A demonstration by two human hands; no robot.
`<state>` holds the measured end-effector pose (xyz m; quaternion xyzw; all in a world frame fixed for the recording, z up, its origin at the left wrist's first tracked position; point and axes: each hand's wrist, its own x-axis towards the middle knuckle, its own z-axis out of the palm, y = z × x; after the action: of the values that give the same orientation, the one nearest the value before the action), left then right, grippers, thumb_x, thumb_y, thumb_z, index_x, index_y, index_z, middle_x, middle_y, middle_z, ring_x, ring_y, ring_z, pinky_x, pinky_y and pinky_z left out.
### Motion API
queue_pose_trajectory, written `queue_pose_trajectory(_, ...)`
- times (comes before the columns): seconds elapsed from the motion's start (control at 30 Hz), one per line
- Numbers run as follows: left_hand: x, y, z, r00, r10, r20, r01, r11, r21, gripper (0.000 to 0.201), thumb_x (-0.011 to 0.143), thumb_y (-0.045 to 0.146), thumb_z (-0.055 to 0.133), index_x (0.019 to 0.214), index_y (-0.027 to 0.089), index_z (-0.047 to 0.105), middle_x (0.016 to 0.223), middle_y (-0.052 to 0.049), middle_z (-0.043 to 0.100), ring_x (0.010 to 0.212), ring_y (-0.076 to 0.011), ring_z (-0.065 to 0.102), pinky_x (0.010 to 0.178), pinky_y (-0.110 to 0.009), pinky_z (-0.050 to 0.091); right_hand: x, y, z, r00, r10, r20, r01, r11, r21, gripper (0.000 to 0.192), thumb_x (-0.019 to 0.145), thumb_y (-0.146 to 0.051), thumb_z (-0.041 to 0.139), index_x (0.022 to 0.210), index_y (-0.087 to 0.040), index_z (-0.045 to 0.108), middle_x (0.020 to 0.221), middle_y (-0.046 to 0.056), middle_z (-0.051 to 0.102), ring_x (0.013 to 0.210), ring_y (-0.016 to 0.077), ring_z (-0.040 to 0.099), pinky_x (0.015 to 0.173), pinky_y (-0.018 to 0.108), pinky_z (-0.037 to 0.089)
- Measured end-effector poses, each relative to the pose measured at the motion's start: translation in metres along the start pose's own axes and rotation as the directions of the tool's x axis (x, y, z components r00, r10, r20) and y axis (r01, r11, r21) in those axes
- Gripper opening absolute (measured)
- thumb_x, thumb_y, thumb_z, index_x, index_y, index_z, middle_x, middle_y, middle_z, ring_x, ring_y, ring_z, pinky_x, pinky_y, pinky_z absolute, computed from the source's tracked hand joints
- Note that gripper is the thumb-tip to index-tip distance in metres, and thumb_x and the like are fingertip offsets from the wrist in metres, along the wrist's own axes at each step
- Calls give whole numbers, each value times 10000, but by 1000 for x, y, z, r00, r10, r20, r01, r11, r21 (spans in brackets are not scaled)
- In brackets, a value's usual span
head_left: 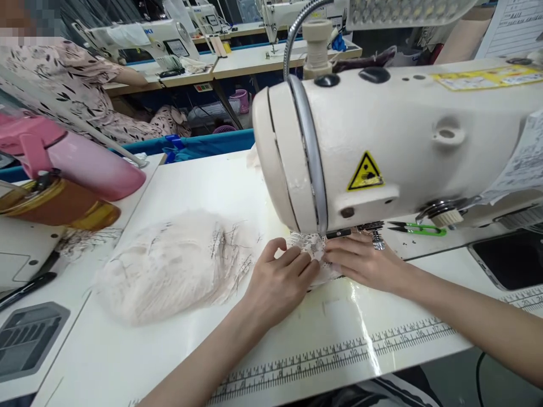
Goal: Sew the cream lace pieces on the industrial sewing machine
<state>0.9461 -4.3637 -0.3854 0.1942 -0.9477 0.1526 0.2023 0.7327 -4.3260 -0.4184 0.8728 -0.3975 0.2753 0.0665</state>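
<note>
Your left hand (282,280), fingers curled, and your right hand (369,261), fingers outstretched, touch the white openwork lace fabric (311,244) beneath the rounded, glossy cream sewing machine (399,130) (whether either hand pinches it, I cannot tell).

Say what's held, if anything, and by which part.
White lace: left hand on its left part, right hand on its right; whether they pinch or just press cannot be told.
</note>
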Motion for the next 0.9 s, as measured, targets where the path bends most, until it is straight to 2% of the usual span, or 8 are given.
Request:
queue_pose_trajectory(0.07,0,0,1,999,-4,-36,4,1000,-13,242,785,17,451,794,185,625,697,17,624,689,-138,549,855,-367,394,1,-1,1,999,-28,-28,27,1000,-13,243,891,-58,462,939,-194,657,968,13,694,894,144,600,781,294,461)
queue_pose_trajectory(0.13,-2,0,4,999,-16,-51,14,999,-51,232,807,50,461,877,180,639,914,-17,695,882,-170,608,976,-416,372,2,-1,1,998,-34,-54,32,999,-24,243,887,-55,475,928,-198,667,929,18,698,894,151,604,785,299,465)
queue_pose_trajectory(0.2,-4,1,10,999,-31,-20,29,995,-99,292,827,73,441,1030,162,631,1130,-48,673,1062,-196,590,1049,-429,343,3,-1,0,998,-32,-57,31,999,-13,237,885,-58,483,918,-197,671,903,21,699,889,152,609,785,296,471)
queue_pose_trajectory(0.3,-8,1,20,995,-34,92,48,988,-148,417,846,113,418,1244,119,540,1299,-75,585,1186,-218,541,1070,-428,354,4,-1,-1,998,-28,-48,29,999,16,239,890,-64,474,925,-194,672,893,24,697,880,145,615,774,284,484)
queue_pose_trajectory(0.5,-13,-1,25,975,-55,214,96,978,-186,495,823,162,465,1316,133,494,1363,-79,527,1252,-250,494,1105,-469,329,5,-1,-1,999,-40,-14,40,999,13,295,896,-44,422,923,-201,669,847,3,694,854,125,620,824,294,488)
queue_pose_trajectory(0.6,-13,-2,23,967,-60,247,111,974,-199,531,797,157,483,1327,137,482,1367,-83,521,1257,-259,489,1100,-492,332,8,-2,-3,999,-44,-7,43,999,-29,304,875,-12,427,903,-200,664,834,-20,697,820,107,622,766,267,488)
queue_pose_trajectory(0.7,-13,-2,22,961,-69,267,125,972,-201,549,781,155,490,1330,141,478,1368,-86,520,1252,-265,494,1086,-509,340,9,-2,-4,999,-39,-30,38,999,-37,294,864,0,440,882,-200,655,832,-44,701,807,95,624,726,256,481)
queue_pose_trajectory(0.9,-11,-2,22,958,-83,274,140,970,-197,540,784,156,487,1324,148,482,1366,-74,524,1243,-258,502,1070,-501,350,3,-1,3,1000,-28,-14,28,999,-36,276,861,7,447,914,-194,628,906,-57,695,883,91,618,803,274,452)
